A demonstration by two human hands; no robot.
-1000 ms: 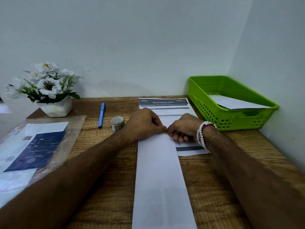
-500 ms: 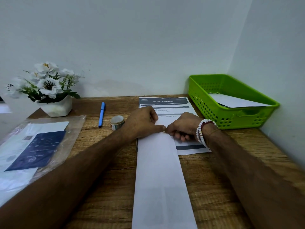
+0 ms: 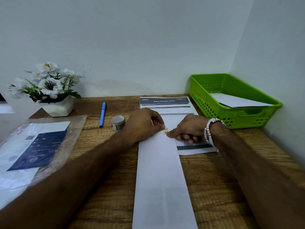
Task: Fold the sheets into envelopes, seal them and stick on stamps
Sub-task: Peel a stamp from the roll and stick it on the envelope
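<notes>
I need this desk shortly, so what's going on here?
A person is making an envelope on the wooden desk. The left hand pinches a small patterned sticker at the far end of a long folded white paper strip, and the right hand presses its thumb beside it. The strip lies over a printed white sheet. A small roll of patterned tape and a blue pen lie untouched to the left. A green plastic basket on the right holds white paper.

Potted white flowers [image 3: 49, 86] (far left) stand near a blue pen [image 3: 103, 114] on the desk [image 3: 206, 179].
</notes>
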